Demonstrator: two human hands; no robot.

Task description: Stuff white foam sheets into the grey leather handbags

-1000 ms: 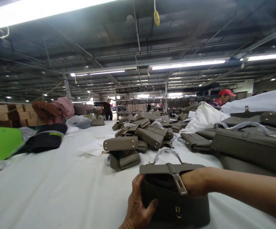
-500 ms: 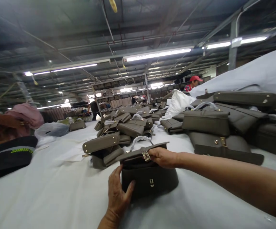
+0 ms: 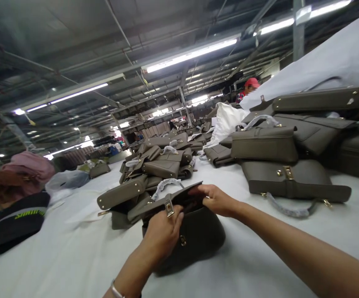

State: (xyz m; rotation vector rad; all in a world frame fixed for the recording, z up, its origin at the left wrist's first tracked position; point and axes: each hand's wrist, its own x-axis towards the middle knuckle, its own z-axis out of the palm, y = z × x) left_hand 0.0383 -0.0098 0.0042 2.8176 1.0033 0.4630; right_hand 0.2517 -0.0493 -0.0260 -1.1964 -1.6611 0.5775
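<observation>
A dark olive handbag point(image 3: 201, 236) stands on the white table point(image 3: 58, 265) right in front of me, its flap raised and a gold clasp strap hanging off the flap edge. My left hand point(image 3: 162, 234) is curled over the bag's front at the mouth, just under the clasp. My right hand point(image 3: 215, 199) pinches the right end of the raised flap. The bag's wrapped handle point(image 3: 167, 184) arches up behind the flap.
A heap of matching olive handbags point(image 3: 157, 165) lies just behind, and a taller stack point(image 3: 288, 145) sits to the right under a white sheet point(image 3: 328, 62). Dark and pink cloth items point(image 3: 15, 219) lie at the left edge. A person in a red cap point(image 3: 250, 85) works far back.
My left hand has moved from the bag's lower left side up onto its front by the clasp. My right hand stays on the flap. The view has swung further left and up.
</observation>
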